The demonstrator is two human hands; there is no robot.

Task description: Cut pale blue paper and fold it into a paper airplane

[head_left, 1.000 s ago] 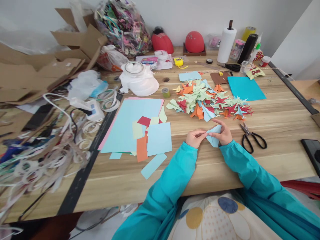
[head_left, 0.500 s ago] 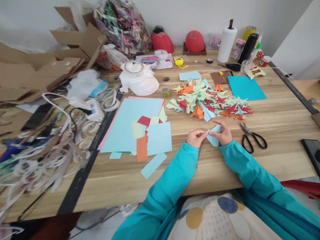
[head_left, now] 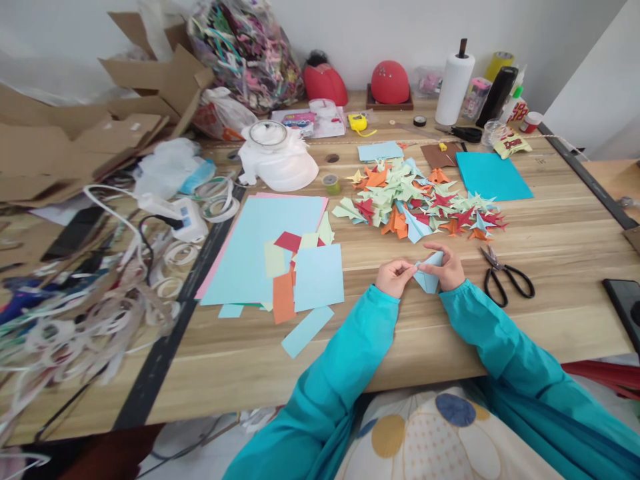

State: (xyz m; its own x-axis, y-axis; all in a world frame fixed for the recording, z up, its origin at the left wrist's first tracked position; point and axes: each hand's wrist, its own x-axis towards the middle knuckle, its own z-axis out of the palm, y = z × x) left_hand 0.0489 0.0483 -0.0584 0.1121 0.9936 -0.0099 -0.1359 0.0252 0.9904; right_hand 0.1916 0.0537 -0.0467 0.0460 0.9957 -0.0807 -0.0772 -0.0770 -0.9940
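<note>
A folded light blue paper [head_left: 428,281] is held between my two hands above the wooden table. My left hand [head_left: 393,277] pinches its left corner between thumb and fingers. On the paper's right side, my right hand [head_left: 447,267] grips it, thumb on the near face and fingers behind. Beyond the hands lies a pile of small folded papers [head_left: 400,190] in green, orange, red and blue. Black-handled scissors [head_left: 495,267] rest to the right of my right hand. To the left, a light blue square sheet [head_left: 319,277] lies over other coloured pieces.
Large paper sheets [head_left: 250,253] lie on the table [head_left: 380,367] at left. Further left are tangled ribbons [head_left: 90,320] and a power strip [head_left: 191,221]. A turquoise sheet [head_left: 493,176] lies behind the scissors, and a phone [head_left: 625,303] at the right edge.
My left hand has shifted very slightly to the right along the folded blue paper. My right hand looks almost unchanged.
</note>
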